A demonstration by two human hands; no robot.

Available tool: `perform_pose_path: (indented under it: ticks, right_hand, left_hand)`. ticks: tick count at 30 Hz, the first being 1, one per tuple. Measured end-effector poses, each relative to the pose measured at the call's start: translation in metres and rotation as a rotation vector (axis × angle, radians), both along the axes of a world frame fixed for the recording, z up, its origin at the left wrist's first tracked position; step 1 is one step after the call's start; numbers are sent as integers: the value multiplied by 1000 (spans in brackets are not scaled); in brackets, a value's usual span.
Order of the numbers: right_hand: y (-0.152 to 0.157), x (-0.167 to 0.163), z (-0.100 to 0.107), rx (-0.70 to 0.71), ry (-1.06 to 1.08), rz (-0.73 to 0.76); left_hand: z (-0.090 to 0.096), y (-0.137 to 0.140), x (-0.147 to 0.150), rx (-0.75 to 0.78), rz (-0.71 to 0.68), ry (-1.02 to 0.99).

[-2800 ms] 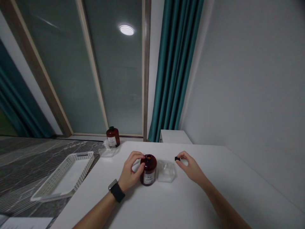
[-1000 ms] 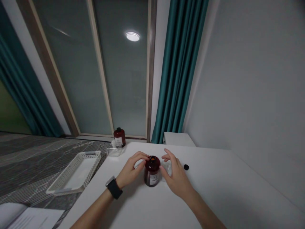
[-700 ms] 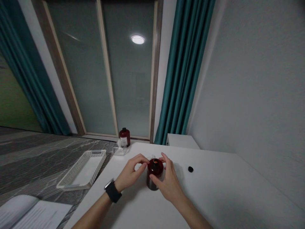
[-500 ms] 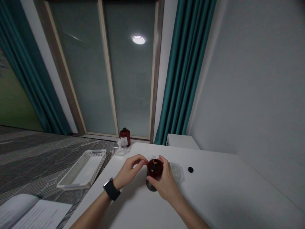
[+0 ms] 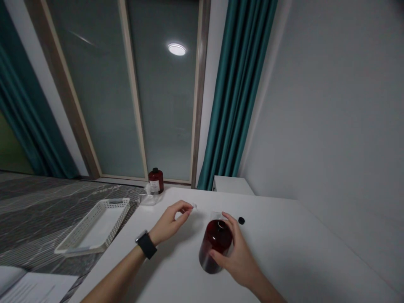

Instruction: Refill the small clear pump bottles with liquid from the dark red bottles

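Note:
A dark red translucent bottle (image 5: 208, 250) is gripped round its right side by my right hand (image 5: 241, 261), thumb in front and fingers behind. Its top faces me and no cap sits on the neck. My left hand (image 5: 168, 223), with a black watch on the wrist, pinches a small whitish, see-through piece (image 5: 194, 206) too small to name. Beyond the bottle and partly hidden by it stands a clear plastic container (image 5: 216, 215). A round black cap (image 5: 241, 220) lies on the white table (image 5: 277, 244), just past my right fingers.
At the table's far left corner stand a second red bottle (image 5: 156, 181) with a black cap and white label, and a clear holder (image 5: 147, 199) with crumpled white material. To the left are a white perforated basket (image 5: 59, 248) and an open book (image 5: 41, 288).
The bottle has come toward me and to the right in my right hand. My left hand is now apart from it, with the whitish piece at its fingertips. The view has shifted slightly right.

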State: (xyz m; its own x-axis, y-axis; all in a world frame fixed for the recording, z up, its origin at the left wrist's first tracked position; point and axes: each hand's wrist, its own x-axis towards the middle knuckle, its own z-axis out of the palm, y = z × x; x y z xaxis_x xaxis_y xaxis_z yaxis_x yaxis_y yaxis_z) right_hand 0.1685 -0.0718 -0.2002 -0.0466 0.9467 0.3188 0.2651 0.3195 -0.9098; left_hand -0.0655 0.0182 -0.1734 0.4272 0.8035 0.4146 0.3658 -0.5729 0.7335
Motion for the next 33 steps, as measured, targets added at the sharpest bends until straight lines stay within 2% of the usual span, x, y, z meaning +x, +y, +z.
perform_pose_path:
  ticks: [4, 8, 12, 15, 19, 24, 30, 33]
  right_hand:
    - [-12, 43, -5, 13, -100, -102]
    - [-15, 79, -18, 39, -141, -197]
    - [-15, 100, -29, 64, -150, -287]
    - [-16, 108, -35, 70, -145, -298]
    - [-17, 107, -37, 82, -131, -242]
    - [-12, 100, -36, 84, -112, -215]
    - [11, 80, -30, 24, -78, -137]
    - [29, 69, -27, 16, -75, -84]
  left_hand:
    - [-7, 6, 28, 58, -90, 71]
    - [-17, 13, 59, 49, -143, 209]
    - [-28, 20, 81, 50, -186, 307]
    - [-35, 22, 87, 58, -190, 336]
    - [-43, 21, 84, 34, -178, 301]
    - [-44, 19, 64, 15, -189, 290]
    - [-44, 16, 35, 12, -195, 292]
    - [-48, 14, 23, -21, -152, 233]
